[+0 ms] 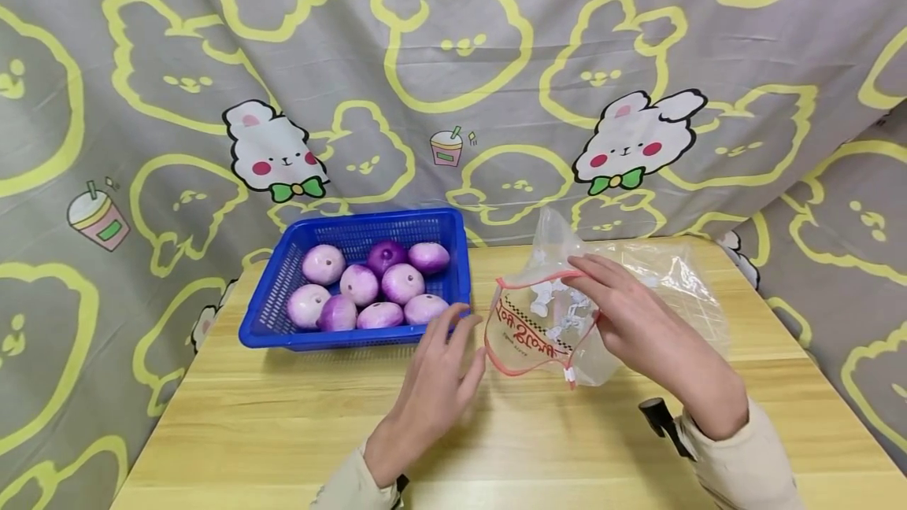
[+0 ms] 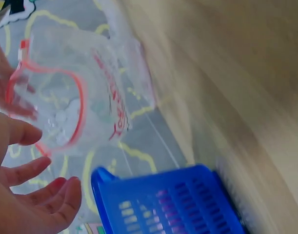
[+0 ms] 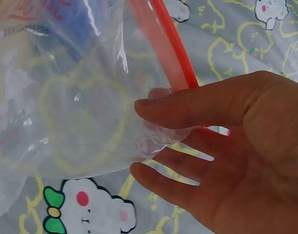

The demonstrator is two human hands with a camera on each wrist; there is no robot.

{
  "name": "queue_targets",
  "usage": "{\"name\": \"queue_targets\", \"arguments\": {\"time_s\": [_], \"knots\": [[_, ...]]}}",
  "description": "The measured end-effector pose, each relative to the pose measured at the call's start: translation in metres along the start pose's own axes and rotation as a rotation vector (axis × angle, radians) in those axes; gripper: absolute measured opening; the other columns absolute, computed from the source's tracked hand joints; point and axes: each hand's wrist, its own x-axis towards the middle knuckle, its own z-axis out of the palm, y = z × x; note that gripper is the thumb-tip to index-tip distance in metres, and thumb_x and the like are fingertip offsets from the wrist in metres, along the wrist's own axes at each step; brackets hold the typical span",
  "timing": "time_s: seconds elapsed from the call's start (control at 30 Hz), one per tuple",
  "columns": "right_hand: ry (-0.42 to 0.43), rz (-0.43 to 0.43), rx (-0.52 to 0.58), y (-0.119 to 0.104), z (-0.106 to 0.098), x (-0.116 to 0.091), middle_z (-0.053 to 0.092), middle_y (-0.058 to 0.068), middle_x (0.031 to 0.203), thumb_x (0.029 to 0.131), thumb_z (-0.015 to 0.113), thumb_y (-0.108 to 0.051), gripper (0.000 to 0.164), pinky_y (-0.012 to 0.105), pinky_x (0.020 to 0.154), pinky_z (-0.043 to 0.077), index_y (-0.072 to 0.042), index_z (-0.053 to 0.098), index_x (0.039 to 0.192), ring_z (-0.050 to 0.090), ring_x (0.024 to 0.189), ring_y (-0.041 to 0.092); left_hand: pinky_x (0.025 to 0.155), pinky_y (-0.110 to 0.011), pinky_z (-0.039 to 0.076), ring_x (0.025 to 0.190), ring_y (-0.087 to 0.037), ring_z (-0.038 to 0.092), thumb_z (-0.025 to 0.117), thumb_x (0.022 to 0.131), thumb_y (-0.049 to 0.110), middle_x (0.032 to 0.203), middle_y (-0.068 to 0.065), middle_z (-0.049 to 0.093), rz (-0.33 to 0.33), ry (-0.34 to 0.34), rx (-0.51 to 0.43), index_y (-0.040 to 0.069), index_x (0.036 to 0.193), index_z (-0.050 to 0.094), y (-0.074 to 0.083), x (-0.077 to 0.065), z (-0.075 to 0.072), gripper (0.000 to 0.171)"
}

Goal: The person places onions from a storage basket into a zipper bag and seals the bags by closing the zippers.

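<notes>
A clear plastic zip bag [image 1: 531, 337] with a red zip rim and red lettering is held with its mouth spread wide, facing me. My right hand [image 1: 631, 321] pinches its rim; in the right wrist view the thumb [image 3: 173, 109] lies on one side of the film and the fingers on the other. My left hand [image 1: 435, 384] holds nothing, its fingers loosely bent between the bag's mouth and the blue basket [image 1: 251, 329]. Inside that basket lie several purple onions [image 1: 402, 284]. The left wrist view shows the left fingers spread near the red rim.
Behind the open bag, another crumpled stretch of clear plastic [image 1: 690, 290] lies on the wooden table [image 1: 283, 423]. A grey cloth [image 1: 496, 116] printed with yellow outlines and white rabbits hangs along the table's back edge.
</notes>
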Motion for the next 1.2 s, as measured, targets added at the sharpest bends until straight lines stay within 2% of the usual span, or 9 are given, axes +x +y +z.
{"name": "queue_targets", "arguments": {"time_s": [0.27,0.47,0.6,0.67,0.77,0.83,0.9,1.0,1.2], "knots": [[0.011,-0.006,-0.008,0.008,0.009,-0.001,0.054,0.022,0.139,0.069,0.054,0.024,0.062,0.056,0.104,0.042,0.003,0.063,0.127,0.048,0.129,0.041,0.089,-0.043,0.051,0.101,-0.028,0.062,0.071,0.087,0.008,0.108,-0.010,0.064,-0.048,0.085,0.022,0.004,0.105,0.067,-0.037,0.012,-0.015,0.019],[0.013,-0.001,-0.004,0.013,0.012,0.002,0.055,0.024,0.137,0.069,0.052,0.022,0.061,0.056,0.106,0.040,0.004,0.063,0.126,0.047,0.129,0.042,0.082,-0.048,0.052,0.093,-0.033,0.064,0.070,0.085,0.009,0.102,-0.013,0.066,-0.095,0.050,0.055,0.003,0.103,0.067,-0.065,0.020,-0.020,0.019],[-0.063,0.036,-0.021,0.015,0.014,0.006,0.053,0.019,0.143,0.074,0.064,0.002,0.058,0.056,0.109,0.036,0.001,0.059,0.132,0.039,0.137,0.041,0.075,-0.048,0.053,0.085,-0.033,0.065,0.072,0.084,0.007,0.098,-0.015,0.066,-0.110,0.014,0.049,0.001,0.099,0.068,-0.076,0.025,-0.017,0.016],[-0.107,0.060,-0.038,0.014,0.015,0.008,0.051,0.016,0.146,0.078,0.072,-0.018,0.062,0.057,0.110,0.035,-0.001,0.057,0.136,0.036,0.140,0.041,0.072,-0.047,0.054,0.082,-0.032,0.065,0.072,0.084,0.007,0.096,-0.015,0.066,-0.124,-0.020,0.049,0.001,0.097,0.068,-0.080,0.028,-0.016,0.015],[-0.124,0.087,-0.051,0.012,0.016,0.009,0.049,0.014,0.148,0.087,0.070,-0.038,0.064,0.057,0.110,0.034,-0.003,0.056,0.138,0.035,0.140,0.040,0.073,-0.046,0.054,0.082,-0.029,0.065,0.073,0.084,0.010,0.095,-0.014,0.067,-0.177,-0.099,0.035,0.002,0.097,0.068,-0.083,0.032,-0.017,0.016],[-0.104,0.080,-0.051,0.012,0.017,0.011,0.050,0.015,0.147,0.092,0.065,-0.033,0.054,0.058,0.110,0.035,-0.002,0.057,0.136,0.036,0.139,0.041,0.075,-0.045,0.054,0.083,-0.027,0.064,0.074,0.084,0.013,0.096,-0.013,0.067,-0.221,-0.169,0.013,0.002,0.099,0.068,-0.086,0.037,-0.018,0.019],[-0.067,0.066,-0.037,0.012,0.019,0.012,0.052,0.016,0.145,0.095,0.058,-0.016,0.042,0.058,0.110,0.034,-0.001,0.059,0.134,0.037,0.139,0.041,0.077,-0.044,0.053,0.085,-0.027,0.063,0.074,0.084,0.015,0.097,-0.012,0.068,-0.266,-0.243,-0.015,0.002,0.103,0.068,-0.088,0.042,-0.020,0.024],[-0.004,0.034,0.022,0.015,0.026,0.015,0.054,0.018,0.141,0.089,0.050,0.005,0.040,0.057,0.109,0.035,0.000,0.063,0.127,0.039,0.136,0.041,0.081,-0.045,0.052,0.088,-0.030,0.063,0.074,0.084,0.014,0.099,-0.014,0.068,-0.300,-0.343,-0.062,-0.001,0.109,0.067,-0.093,0.049,-0.021,0.031],[0.109,-0.058,0.105,0.021,0.049,0.019,0.056,0.018,0.138,0.087,0.045,0.013,0.039,0.053,0.108,0.037,-0.004,0.069,0.113,0.045,0.132,0.037,0.084,-0.044,0.050,0.089,-0.029,0.062,0.077,0.082,0.014,0.097,-0.014,0.069,-0.353,-0.456,-0.090,-0.004,0.111,0.067,-0.104,0.057,-0.019,0.035]]}}
